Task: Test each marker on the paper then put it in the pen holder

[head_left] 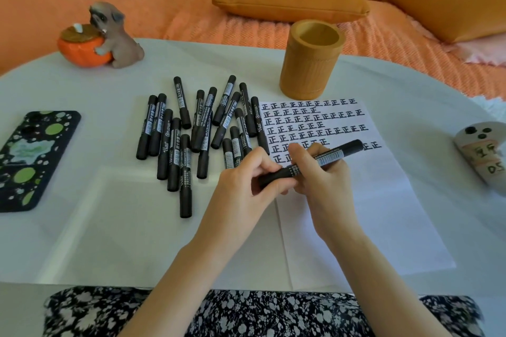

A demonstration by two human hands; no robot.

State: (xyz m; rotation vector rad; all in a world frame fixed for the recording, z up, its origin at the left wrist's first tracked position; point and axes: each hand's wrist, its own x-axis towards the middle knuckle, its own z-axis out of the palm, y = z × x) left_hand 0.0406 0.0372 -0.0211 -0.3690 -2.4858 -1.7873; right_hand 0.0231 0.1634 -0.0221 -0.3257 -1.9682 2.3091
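Bright, even daylight fills the scene. The white tabletop (pixel 82 227) carries a pale rectangular sheen toward its near left edge, perhaps a window's reflection. Shadows under the markers (pixel 202 123) are faint and soft. Wide-angle bending curves the tabletop's far edge, and the labelled object (pixel 482 150) at its right edge looks smeared.

Dog figurine (pixel 115 35) hugging a pumpkin (pixel 79 53) at the desk's (pixel 82 227) far-left corner. Spotted phone (pixel 30 159) at the desk's left edge, white ghost figure (pixel 482 150) at its right.
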